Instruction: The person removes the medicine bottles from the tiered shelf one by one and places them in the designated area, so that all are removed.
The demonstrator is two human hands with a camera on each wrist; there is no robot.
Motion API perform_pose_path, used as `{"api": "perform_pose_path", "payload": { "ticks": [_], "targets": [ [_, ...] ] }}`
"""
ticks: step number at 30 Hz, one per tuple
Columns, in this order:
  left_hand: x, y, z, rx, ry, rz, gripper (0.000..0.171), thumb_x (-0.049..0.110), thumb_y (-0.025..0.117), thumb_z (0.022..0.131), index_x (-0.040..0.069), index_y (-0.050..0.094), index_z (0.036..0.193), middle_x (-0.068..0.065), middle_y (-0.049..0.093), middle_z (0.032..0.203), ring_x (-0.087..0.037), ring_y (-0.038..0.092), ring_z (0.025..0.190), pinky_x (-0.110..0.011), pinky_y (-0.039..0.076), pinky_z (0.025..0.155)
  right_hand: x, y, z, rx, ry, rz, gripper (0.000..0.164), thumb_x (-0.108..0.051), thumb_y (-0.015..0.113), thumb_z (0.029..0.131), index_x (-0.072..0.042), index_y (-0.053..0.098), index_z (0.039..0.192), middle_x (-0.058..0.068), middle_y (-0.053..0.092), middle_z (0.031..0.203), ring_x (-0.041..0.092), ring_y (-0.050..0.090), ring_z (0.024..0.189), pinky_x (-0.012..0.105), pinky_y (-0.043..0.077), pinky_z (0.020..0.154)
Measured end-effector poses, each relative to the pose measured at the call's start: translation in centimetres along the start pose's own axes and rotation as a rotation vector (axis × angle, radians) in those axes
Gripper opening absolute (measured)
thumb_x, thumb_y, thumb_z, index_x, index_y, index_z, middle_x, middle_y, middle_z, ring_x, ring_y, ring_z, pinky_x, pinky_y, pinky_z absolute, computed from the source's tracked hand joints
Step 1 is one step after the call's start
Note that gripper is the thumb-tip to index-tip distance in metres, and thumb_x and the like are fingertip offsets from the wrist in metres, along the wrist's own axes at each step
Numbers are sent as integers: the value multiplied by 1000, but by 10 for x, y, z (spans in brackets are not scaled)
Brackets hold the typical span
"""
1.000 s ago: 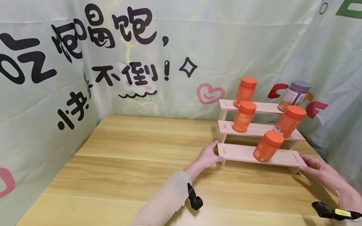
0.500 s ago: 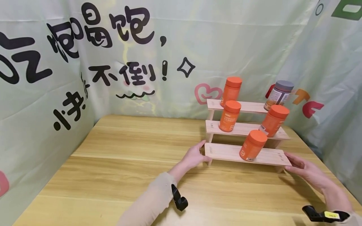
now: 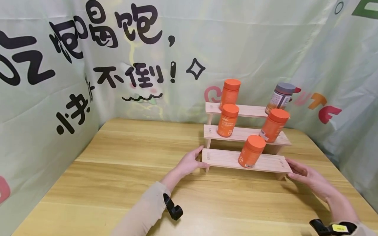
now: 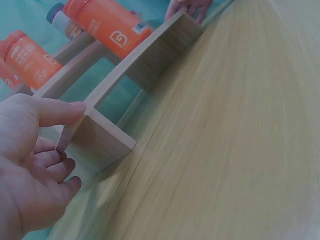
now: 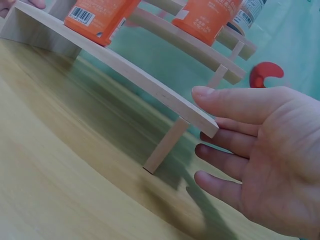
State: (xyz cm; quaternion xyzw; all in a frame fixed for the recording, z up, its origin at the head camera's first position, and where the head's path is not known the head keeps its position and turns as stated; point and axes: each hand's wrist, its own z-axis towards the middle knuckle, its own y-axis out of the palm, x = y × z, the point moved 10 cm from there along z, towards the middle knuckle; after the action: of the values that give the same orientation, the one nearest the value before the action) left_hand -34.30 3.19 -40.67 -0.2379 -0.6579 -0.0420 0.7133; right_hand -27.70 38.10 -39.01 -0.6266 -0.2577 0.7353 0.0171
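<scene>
A three-step wooden display rack (image 3: 221, 156) stands on the table, held at both ends of its lowest step. My left hand (image 3: 189, 163) grips the left end, its thumb on the board's front corner and fingers curled at the end in the left wrist view. At the right end, my right hand (image 3: 308, 177) holds the board between thumb and fingers. An orange jar (image 3: 252, 151) is on the lowest step. The middle step bears two orange jars, one left (image 3: 228, 120) and one right (image 3: 274, 125). On top are another orange jar (image 3: 229, 94) and a grey-lidded jar (image 3: 280, 97).
The wood-grain table (image 3: 124, 170) extends left and in front of the rack. A pale printed cloth (image 3: 177, 32) hangs behind and along both sides, close behind the rack's top step.
The rack has slid left along the table with all its jars, both hands moving with it. It now covers part of the pink heart on the cloth. The jars remain upright on their steps.
</scene>
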Motion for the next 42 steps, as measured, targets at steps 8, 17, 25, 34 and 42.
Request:
{"api": "perform_pose_path", "payload": {
  "ticks": [8, 17, 25, 34, 42],
  "targets": [
    [3, -21, -14, -23, 22, -61, 81, 4, 72, 79, -3, 24, 144, -15, 22, 150, -29, 23, 136, -38, 22, 110, -7, 17, 11, -44, 39, -45, 59, -2, 48, 95, 16, 15, 140, -35, 37, 125, -19, 38, 109, 5, 36, 83],
    [-10, -43, -20, -36, 39, -69, 80, 2, 70, 80, -5, 22, 144, -18, 20, 150, -33, 22, 136, -44, 21, 110, -17, 38, 22, -74, 81, -104, 62, -10, 49, 95, 11, 16, 143, 21, 19, 149, -23, 31, 110, 5, 33, 85],
    [-15, -63, -32, -32, 34, -56, 79, 3, 70, 80, -4, 24, 144, -18, 22, 149, -34, 24, 135, -43, 22, 109, -29, 59, 31, -127, 34, -40, 62, -5, 48, 95, 14, 13, 142, 38, 7, 144, -22, 29, 112, 5, 31, 87],
    [-25, -85, -43, -19, 32, -33, 79, 5, 71, 80, -4, 25, 144, -20, 25, 148, -35, 27, 134, -45, 21, 109, -33, 76, 36, -152, 26, -36, 61, -6, 49, 94, 10, 17, 143, 33, 14, 146, -18, 29, 114, 8, 32, 88],
    [-25, -101, -55, -48, 46, -19, 80, 5, 70, 80, -7, 22, 143, -22, 23, 148, -37, 26, 133, -45, 21, 109, -38, 93, 42, -193, 12, 4, 61, -5, 48, 94, 10, 15, 143, 33, 13, 146, -13, 32, 117, 11, 34, 90]
  ]
}}
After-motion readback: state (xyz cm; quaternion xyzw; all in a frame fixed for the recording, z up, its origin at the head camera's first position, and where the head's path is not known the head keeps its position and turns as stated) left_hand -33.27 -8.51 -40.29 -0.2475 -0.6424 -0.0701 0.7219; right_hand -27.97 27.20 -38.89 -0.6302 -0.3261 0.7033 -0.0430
